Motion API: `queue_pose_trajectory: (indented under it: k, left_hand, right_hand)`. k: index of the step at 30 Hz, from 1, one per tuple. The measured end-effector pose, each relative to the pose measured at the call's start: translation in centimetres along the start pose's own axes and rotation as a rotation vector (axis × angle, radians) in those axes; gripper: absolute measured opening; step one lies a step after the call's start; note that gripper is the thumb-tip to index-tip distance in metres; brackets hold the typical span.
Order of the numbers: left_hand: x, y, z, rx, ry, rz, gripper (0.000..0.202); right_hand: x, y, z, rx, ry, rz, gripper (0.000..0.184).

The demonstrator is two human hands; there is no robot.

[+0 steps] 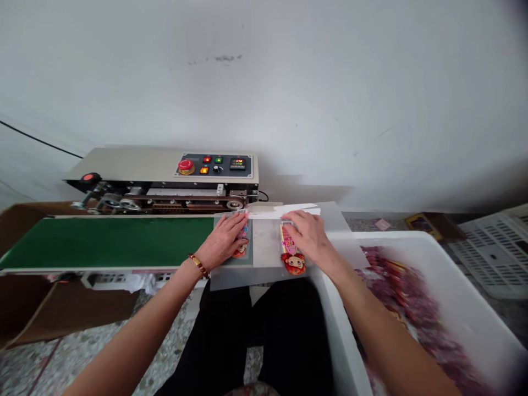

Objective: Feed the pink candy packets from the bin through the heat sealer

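Note:
My left hand (223,240), with a beaded bracelet at the wrist, lies with fingers stretched over a clear packet (241,251) showing a cartoon figure. That packet rests at the right end of the green belt, on a translucent plastic sheet (231,279). To the right, my right hand (307,234) is curled over the upper part of a second cartoon packet (292,257), its thumb and fingers at the packet's edge. This packet has a red-haired figure at its lower end. Just behind both hands stands the sealing machine (165,170) with its belt drive.
The green conveyor belt (111,239) runs left, above an open cardboard box (82,302). A white foam box (416,240) at right holds many reddish packets (412,291). Farther right is a white plastic crate (490,256). A wall rises behind the machine.

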State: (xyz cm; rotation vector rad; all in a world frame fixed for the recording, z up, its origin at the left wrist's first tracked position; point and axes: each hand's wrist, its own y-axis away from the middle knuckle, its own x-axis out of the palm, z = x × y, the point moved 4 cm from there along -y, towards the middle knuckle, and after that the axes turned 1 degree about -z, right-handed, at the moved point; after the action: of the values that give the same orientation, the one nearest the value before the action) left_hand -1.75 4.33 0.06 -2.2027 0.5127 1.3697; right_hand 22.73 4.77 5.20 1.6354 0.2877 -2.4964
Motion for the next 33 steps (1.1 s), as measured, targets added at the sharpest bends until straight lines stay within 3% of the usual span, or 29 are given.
queue_pose_trajectory:
  k: [3,5,8,10,13,16,19,21,23,26,29,33]
  left_hand:
    - [-0.9,1.2,1.7,-0.055,0.002,-0.008,0.061]
    - [-1.9,2.6,3.5,-0.087,0.003,-0.003,0.061]
    - [-3.7,4.7,6.1,-0.147,-0.047,-0.005,0.057]
    - [-4.8,5.3,6.8,-0.219,-0.137,-0.079,0.049]
    - [-4.9,4.2,4.5,-0.225,-0.195,-0.200,0.039]
    - [-2.5,1.3,-0.4,-0.073,-0.110,-0.161,0.038]
    - [0.2,-0.9,-3.7,-0.028,-0.068,-0.072,0.043]
    - [1.2,-1.3,-4.1,-0.043,-0.070,-0.038,0.046]
    - [1.4,-1.0,-3.4,-0.055,-0.074,-0.034,0.048]
    - [0.9,-0.2,-1.4,-0.049,-0.068,-0.039,0.048]
    - [-0.3,1.0,0.6,-0.053,-0.058,-0.025,0.047]
    - [-3.0,3.2,2.5,-0.098,-0.048,-0.047,0.044]
  right_hand:
    - [0.7,3.2,-2.1,-0.064,0.048,0.052,0.040]
    - [1.7,4.3,-2.2,-0.111,0.087,0.093,0.044]
    - [3.1,4.0,-0.6,-0.163,0.106,0.098,0.047]
    - [3.9,2.9,1.2,-0.205,0.101,0.079,0.046]
    - [4.9,1.0,4.0,-0.228,0.097,0.035,0.044]
    - [5.5,-0.3,5.4,-0.209,0.074,0.002,0.044]
    - [4.8,-0.4,4.8,-0.184,0.043,-0.006,0.046]
    - [3.6,0.5,3.2,-0.149,0.041,-0.021,0.045]
    - [2.0,2.6,1.0,-0.104,0.041,-0.065,0.041]
    - [-0.4,7.9,-3.3,-0.017,0.032,-0.215,0.040]
    - [-1.6,14.8,-8.2,0.129,0.042,-0.345,0.038]
    - [-1.7,24.9,-14.2,0.430,0.075,-0.400,0.038]
